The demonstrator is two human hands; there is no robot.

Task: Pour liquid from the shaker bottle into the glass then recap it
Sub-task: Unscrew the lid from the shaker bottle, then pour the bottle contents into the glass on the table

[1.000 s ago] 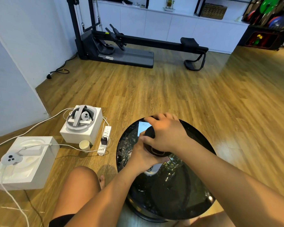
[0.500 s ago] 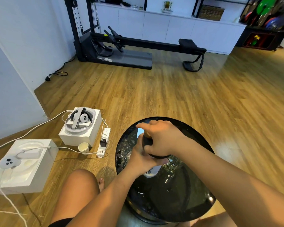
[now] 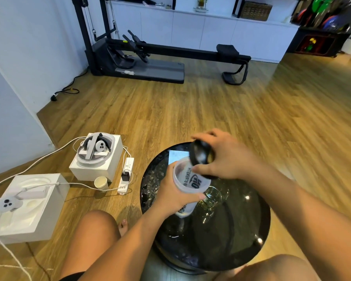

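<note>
- Left hand (image 3: 171, 191) fingers wrapped around shaker bottle (image 3: 187, 182), upright, mouth up, frame centre.
- Right hand (image 3: 226, 159) fingers pinch black lid (image 3: 199, 154), tilted, just above the mouth.
- Glass (image 3: 215, 196) beside bottle on black tabletop (image 3: 241, 240).

— What do we see on the wood floor (image 3: 201, 110) to the left?

— We see two white boxes. The nearer box (image 3: 26, 209) carries a controller (image 3: 7, 204) and a white cable (image 3: 73, 184); the farther box (image 3: 98, 159) carries a headset (image 3: 95, 148). A paper cup (image 3: 101, 182) stands just beside the farther box, with a power strip (image 3: 127, 175) to its right, a black plug in it.

— And farther back?

— We see a dark rowing machine (image 3: 150, 55) along the white cabinets (image 3: 201, 31), with a basket (image 3: 255, 11) on top of them. Coloured weight plates (image 3: 328, 15) sit on a rack at far right. A black cord (image 3: 66, 92) lies by the wall.
</note>
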